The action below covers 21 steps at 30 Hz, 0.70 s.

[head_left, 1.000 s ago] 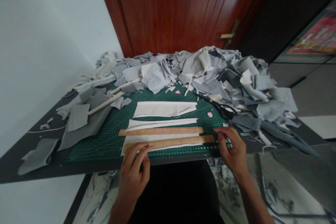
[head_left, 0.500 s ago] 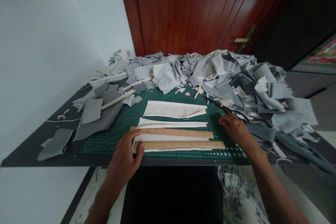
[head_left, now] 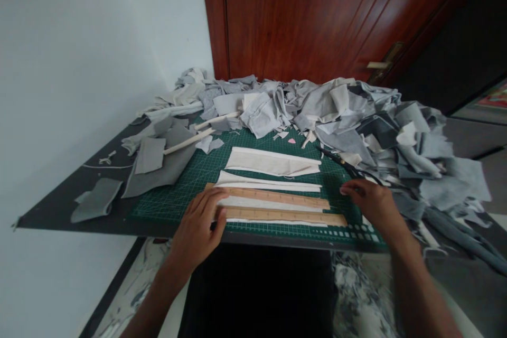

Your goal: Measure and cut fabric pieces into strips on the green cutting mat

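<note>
My left hand (head_left: 203, 217) rests with fingers spread over the left ends of two wooden rulers, a front ruler (head_left: 281, 215) and a back ruler (head_left: 277, 197). Beneath and between them lies a strip of white fabric (head_left: 253, 202). Just behind are a narrow folded white strip (head_left: 269, 185) and a wider white piece (head_left: 273, 162). My right hand (head_left: 372, 203) hovers over the right side of the green cutting mat (head_left: 182, 190), its fingers curled together at the tips. What they pinch, if anything, is hidden. Black scissors (head_left: 344, 161) lie right behind that hand.
Grey and white fabric scraps (head_left: 328, 100) are heaped along the back and right of the dark table (head_left: 47, 211). Folded grey pieces (head_left: 99, 198) lie at the left. A white wall (head_left: 99, 37) and a wooden door (head_left: 309, 16) stand behind.
The whole view has shifted and tilted slightly, so the table appears farther right. My left hand stays on the rulers; my right hand remains beside the scissors with little movement over the mat.
</note>
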{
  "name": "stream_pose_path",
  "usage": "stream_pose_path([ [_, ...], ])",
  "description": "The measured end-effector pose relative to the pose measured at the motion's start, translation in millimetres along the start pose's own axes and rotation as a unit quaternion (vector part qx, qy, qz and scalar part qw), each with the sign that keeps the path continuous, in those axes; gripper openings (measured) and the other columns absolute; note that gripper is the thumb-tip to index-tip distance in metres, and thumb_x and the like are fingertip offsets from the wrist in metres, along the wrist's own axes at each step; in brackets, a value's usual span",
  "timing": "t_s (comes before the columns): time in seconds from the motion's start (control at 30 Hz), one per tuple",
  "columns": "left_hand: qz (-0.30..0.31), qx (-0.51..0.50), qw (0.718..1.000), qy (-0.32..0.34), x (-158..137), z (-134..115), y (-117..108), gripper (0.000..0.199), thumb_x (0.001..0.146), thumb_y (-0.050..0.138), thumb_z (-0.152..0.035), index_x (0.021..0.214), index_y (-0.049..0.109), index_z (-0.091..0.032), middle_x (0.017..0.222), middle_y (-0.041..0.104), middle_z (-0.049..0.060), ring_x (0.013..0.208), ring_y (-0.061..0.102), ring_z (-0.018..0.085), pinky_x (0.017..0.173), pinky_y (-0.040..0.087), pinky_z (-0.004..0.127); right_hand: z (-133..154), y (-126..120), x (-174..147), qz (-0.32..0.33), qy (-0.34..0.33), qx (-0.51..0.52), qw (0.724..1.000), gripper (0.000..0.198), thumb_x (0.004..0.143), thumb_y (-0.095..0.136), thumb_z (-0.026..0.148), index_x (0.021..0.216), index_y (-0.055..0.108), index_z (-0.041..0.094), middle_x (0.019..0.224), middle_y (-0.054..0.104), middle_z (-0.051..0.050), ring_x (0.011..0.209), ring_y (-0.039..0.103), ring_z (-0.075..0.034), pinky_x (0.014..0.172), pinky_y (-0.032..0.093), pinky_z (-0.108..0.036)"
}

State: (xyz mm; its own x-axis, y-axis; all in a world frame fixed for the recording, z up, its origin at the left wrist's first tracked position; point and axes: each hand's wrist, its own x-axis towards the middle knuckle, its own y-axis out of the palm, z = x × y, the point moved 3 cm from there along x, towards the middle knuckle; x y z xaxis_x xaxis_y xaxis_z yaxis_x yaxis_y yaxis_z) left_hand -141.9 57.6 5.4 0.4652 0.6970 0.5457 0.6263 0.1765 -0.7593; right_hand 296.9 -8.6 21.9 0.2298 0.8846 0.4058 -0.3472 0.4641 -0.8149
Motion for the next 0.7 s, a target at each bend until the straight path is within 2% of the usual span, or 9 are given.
stream_pose_path([
  [0.1,0.012,-0.012,1.0,0.018,1.1,-0.5,-2.7,0.03,0.104,0.046,-0.02,0.133,0.055,-0.02,0.13,0.067,0.009,0.129,0.059,0.026,0.115,0.044,0.044,37.5,1.4,-7.4,-0.017,-0.022,0.044,0.999,0.042,0.094,0.063,0.059,0.081,0.076,0.021,0.076,0.076,-0.007,0.058,0.067,-0.019,0.059,0.052,-0.031],
  [0.17,0.027,-0.021,0.999,0.026,3.2,1.1,-4.3,0.029,0.104,0.046,-0.02,0.132,0.054,-0.02,0.13,0.067,0.009,0.13,0.059,0.025,0.115,0.044,0.044,68.7,9.9,-13.5,0.0,-0.041,0.094,0.995,0.038,0.096,0.064,0.056,0.083,0.075,0.021,0.082,0.077,-0.007,0.064,0.07,-0.019,0.06,0.054,-0.03],
  [0.23,0.044,-0.036,0.998,0.022,6.0,4.4,-5.0,0.022,0.104,0.046,-0.02,0.123,0.055,-0.02,0.126,0.067,0.009,0.126,0.06,0.025,0.113,0.046,0.044,98.9,23.1,-19.4,0.031,-0.053,0.154,0.986,0.032,0.099,0.062,0.05,0.089,0.074,0.021,0.089,0.077,-0.008,0.075,0.073,-0.021,0.063,0.057,-0.029],
  [0.33,0.053,-0.059,0.997,-0.006,9.5,10.6,-5.0,0.01,0.102,0.046,-0.019,0.109,0.053,-0.022,0.118,0.067,0.008,0.117,0.063,0.023,0.105,0.05,0.041,132.5,43.9,-24.8,0.047,-0.047,0.222,0.973,0.025,0.1,0.063,0.043,0.093,0.073,0.021,0.091,0.078,-0.007,0.077,0.075,-0.021,0.066,0.06,-0.03],
  [0.47,0.028,-0.065,0.997,-0.043,9.7,16.0,-5.4,0.009,0.102,0.048,-0.022,0.109,0.054,-0.022,0.114,0.066,0.008,0.115,0.063,0.024,0.103,0.051,0.042,154.9,62.6,-26.0,0.062,-0.042,0.271,0.96,0.021,0.099,0.064,0.038,0.104,0.075,0.022,0.092,0.078,-0.007,0.073,0.074,-0.021,0.065,0.06,-0.031],
  [0.53,0.017,-0.058,0.997,-0.04,9.0,15.6,-5.8,0.016,0.102,0.051,-0.025,0.116,0.057,-0.021,0.117,0.067,0.009,0.118,0.062,0.025,0.106,0.05,0.043,160.9,65.3,-25.7,0.073,-0.059,0.278,0.956,0.019,0.101,0.063,0.036,0.101,0.076,0.022,0.092,0.077,-0.007,0.076,0.073,-0.021,0.066,0.059,-0.031],
  [0.63,0.038,-0.043,0.998,-0.016,8.9,11.6,-4.9,0.029,0.102,0.053,-0.026,0.13,0.056,-0.02,0.127,0.067,0.01,0.126,0.06,0.026,0.112,0.047,0.044,165.2,63.3,-26.3,0.08,-0.083,0.273,0.955,0.019,0.101,0.062,0.032,0.094,0.076,0.022,0.094,0.076,-0.006,0.082,0.072,-0.02,0.07,0.057,-0.029],
  [0.7,0.059,-0.035,0.998,0.0,9.6,8.8,-4.1,0.035,0.103,0.054,-0.028,0.137,0.055,-0.019,0.135,0.065,0.01,0.132,0.057,0.026,0.117,0.044,0.045,165.6,60.7,-27.4,0.079,-0.086,0.264,0.957,0.017,0.101,0.062,0.031,0.095,0.075,0.022,0.093,0.076,-0.005,0.077,0.07,-0.018,0.068,0.056,-0.028],
])
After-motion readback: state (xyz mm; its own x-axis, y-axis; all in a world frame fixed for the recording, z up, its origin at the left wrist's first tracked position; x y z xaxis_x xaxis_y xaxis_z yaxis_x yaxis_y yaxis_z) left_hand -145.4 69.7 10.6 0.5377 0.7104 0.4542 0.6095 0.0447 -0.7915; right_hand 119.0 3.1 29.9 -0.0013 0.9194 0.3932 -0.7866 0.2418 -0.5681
